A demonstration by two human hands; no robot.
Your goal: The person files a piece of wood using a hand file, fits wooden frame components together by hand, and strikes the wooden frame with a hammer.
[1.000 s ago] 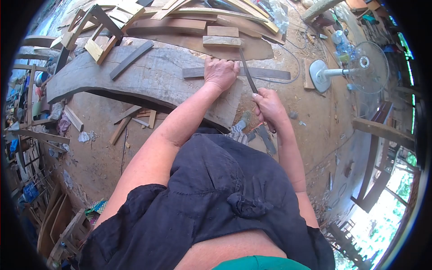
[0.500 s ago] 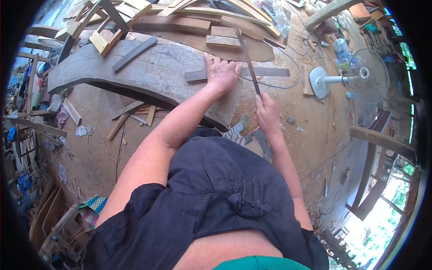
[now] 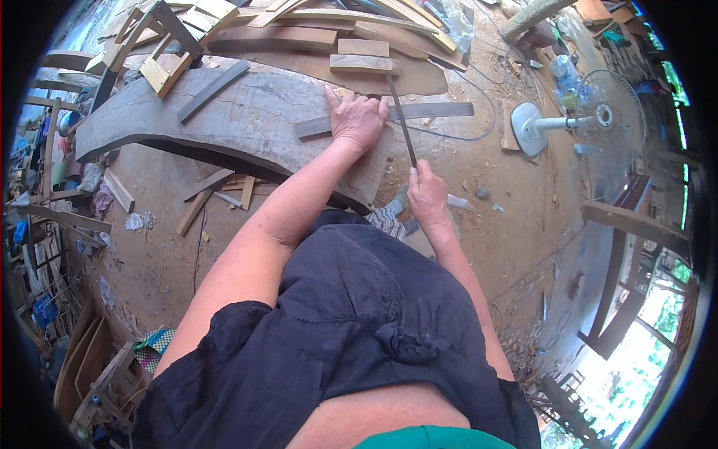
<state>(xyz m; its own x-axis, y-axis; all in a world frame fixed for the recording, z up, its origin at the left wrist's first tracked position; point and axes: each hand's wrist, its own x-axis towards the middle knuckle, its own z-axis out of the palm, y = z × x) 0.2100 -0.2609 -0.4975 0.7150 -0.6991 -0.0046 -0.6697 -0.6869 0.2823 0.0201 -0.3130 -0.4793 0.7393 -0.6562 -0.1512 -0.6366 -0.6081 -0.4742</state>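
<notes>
My left hand [image 3: 358, 121] presses down on a dark, narrow wood strip [image 3: 434, 111], which lies across the right end of a wide, curved grey plank [image 3: 254, 105]. The strip's right part sticks out past the plank. My right hand [image 3: 428, 196] is closed around the near end of a long, thin dark tool [image 3: 402, 120], a file or blade. The tool points away from me and crosses the strip just right of my left hand. Its far tip is near two short wood blocks [image 3: 364, 64].
Another dark strip [image 3: 213, 91] lies on the plank's left part. Wooden frames [image 3: 166, 71] and boards are piled at the back. A white standing fan [image 3: 529, 129] is at the right, near a cable. Wood offcuts [image 3: 196, 212] lie on the floor below the plank.
My right hand has shifted slightly left, and the tool has moved back toward me since half a second ago. My left hand still presses on the strip.
</notes>
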